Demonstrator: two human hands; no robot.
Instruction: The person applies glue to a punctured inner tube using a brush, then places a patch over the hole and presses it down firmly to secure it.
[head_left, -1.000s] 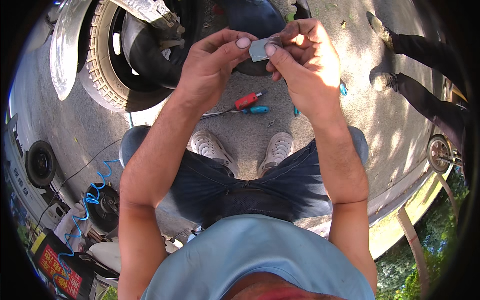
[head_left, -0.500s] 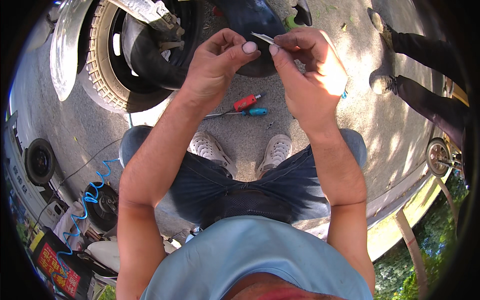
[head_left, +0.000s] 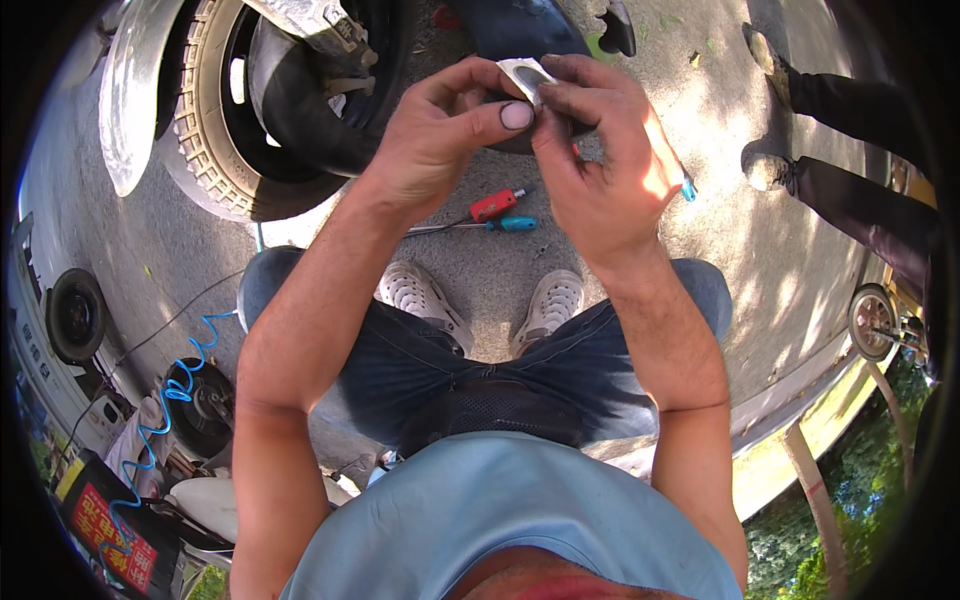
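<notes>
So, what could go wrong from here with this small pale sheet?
The right hand pinches the small pale sheet near one edge, so it might slip to the ground. That hand also looks smudged and could dirty it. The blue-handled tool lies in front of the shoes, so a forward step might land on it.

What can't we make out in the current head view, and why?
All head view:
Small white-and-dark piece: partly covered by right hand fingers.
Left hand: some fingertips hidden behind piece and right hand; contact unclear.
Black tube above the hands: cut off by top edge.
Blue item: partly behind right hand, too small to identify.
Other person's legs: upper body lost at dark right rim.
</notes>
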